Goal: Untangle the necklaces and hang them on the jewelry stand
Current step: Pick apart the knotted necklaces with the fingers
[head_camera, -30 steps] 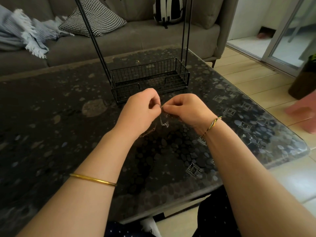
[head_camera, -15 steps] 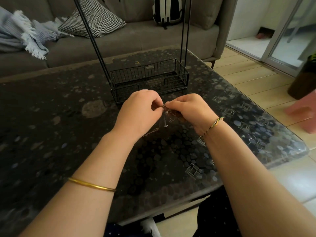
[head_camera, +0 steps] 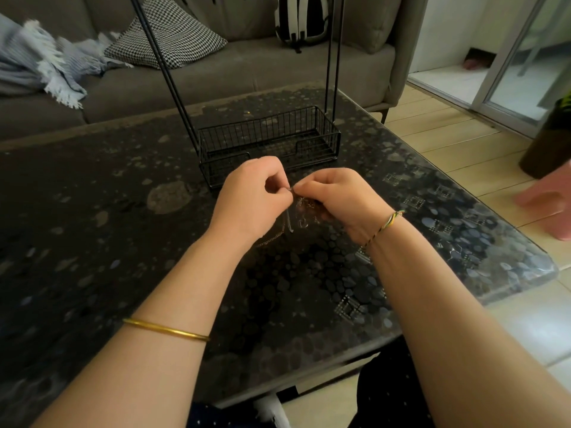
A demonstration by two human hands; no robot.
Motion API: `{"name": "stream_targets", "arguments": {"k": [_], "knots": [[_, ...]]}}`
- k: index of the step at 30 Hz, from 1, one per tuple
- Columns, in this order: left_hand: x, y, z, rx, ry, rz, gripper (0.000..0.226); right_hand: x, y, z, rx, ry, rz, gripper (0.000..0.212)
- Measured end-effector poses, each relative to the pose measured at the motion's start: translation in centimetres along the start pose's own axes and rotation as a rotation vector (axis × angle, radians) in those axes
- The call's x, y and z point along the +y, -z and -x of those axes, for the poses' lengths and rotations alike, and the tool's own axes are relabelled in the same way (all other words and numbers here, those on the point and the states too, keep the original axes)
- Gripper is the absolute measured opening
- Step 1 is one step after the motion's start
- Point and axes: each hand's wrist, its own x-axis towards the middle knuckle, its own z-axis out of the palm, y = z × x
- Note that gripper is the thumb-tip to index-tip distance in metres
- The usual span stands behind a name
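A tangle of thin necklaces (head_camera: pixel 298 216) hangs between my two hands just above the dark table. My left hand (head_camera: pixel 250 199) pinches a chain at its fingertips, and my right hand (head_camera: pixel 336 197) pinches the same bunch right beside it, fingertips almost touching. Loops of silver and gold chain dangle below, and one gold strand trails under my left wrist. The black wire jewelry stand (head_camera: pixel 268 143) sits just behind my hands, its basket base empty and its thin uprights running out of the top of the view. Its hanging bar is out of sight.
The dark patterned glass table (head_camera: pixel 108 211) ends at a rounded corner on the right. A grey sofa (head_camera: pixel 216 75) with a checked cushion, a blue throw and a striped bag lies behind. A pink object (head_camera: pixel 547 202) and a dark pot stand on the floor at right.
Both hands stayed close together in front of the stand, shifting only slightly while working the tangle. The hanging loops have changed shape a little.
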Motion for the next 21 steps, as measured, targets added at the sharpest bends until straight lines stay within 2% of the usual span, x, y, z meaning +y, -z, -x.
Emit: {"name": "stream_targets", "arguments": {"k": [5,13,21], "knots": [[0.02,0.08,-0.06,-0.007,0.071,0.121,0.008,0.04,-0.14,-0.16,0.004,0.018,-0.036,0.016],[-0.10,-0.30,0.04,0.082,-0.083,-0.088,0.008,0.41,-0.40,-0.35,0.086,0.117,0.038,0.016],[-0.34,-0.37,-0.02,0.116,-0.093,-0.033,0.007,0.64,-0.29,-0.55,0.075,0.165,0.088,0.006]]}}
